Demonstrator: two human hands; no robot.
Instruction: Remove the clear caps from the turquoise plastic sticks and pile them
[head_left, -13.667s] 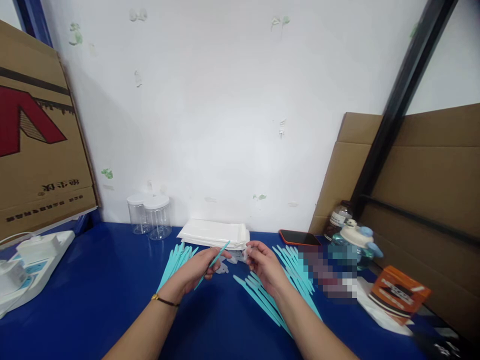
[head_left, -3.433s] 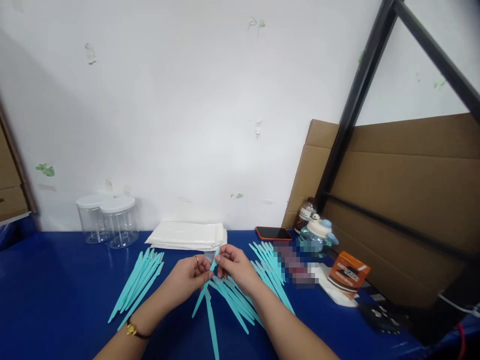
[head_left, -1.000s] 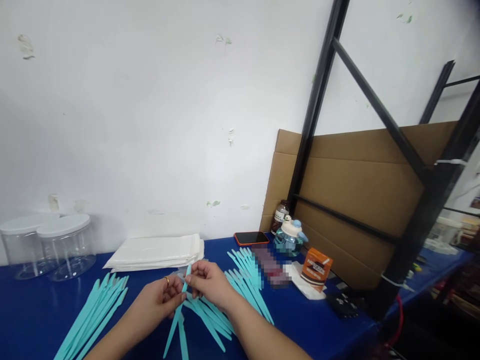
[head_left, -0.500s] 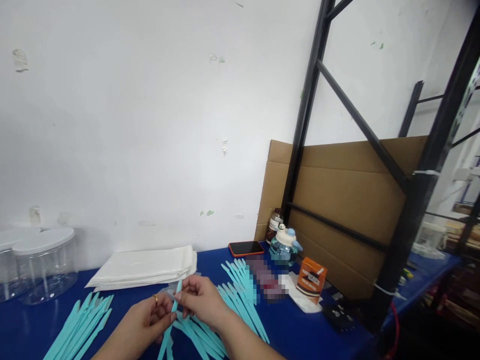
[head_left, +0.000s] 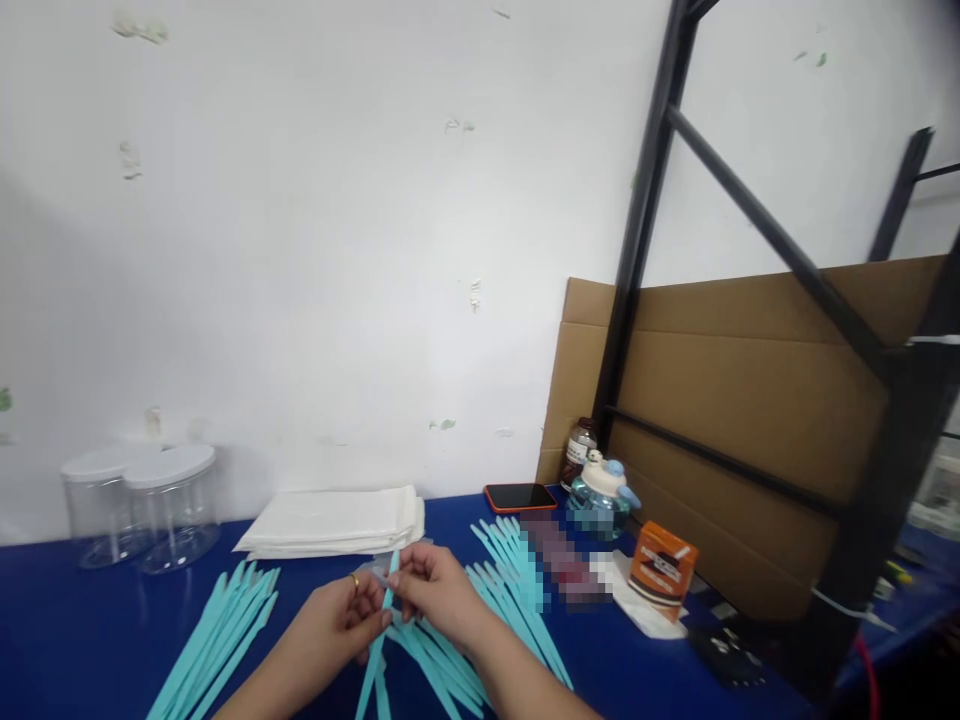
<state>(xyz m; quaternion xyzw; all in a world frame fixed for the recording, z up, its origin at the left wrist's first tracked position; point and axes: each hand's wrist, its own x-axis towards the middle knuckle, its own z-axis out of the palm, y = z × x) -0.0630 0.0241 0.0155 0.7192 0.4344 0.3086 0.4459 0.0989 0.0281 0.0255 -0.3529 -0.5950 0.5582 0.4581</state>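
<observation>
Pinching one slim turquoise plastic-looking stick between thumb and fingers, the left hand works close beside the right hand, whose thumb and forefinger pinch the same stick near its upper end. The stick is slanted, in front of the person, above a smooth, dark blue table. Around it lie more flat, narrow pieces with tapered ends: a fanned left bundle, a middle bundle partly hidden by the right hand, and a right bundle. Small pieces of clear, thin film show just behind the fingers.

Farther away, a flat stack of glossy white packets rests near two clear cylindrical jars with white lids. To the right are an orange cardboard box on white paper, a rounded translucent teal bottle and an orange-edged black phone. Behind stand creased brown cardboard, a black metal frame and a white wall with peeled, rough spots.
</observation>
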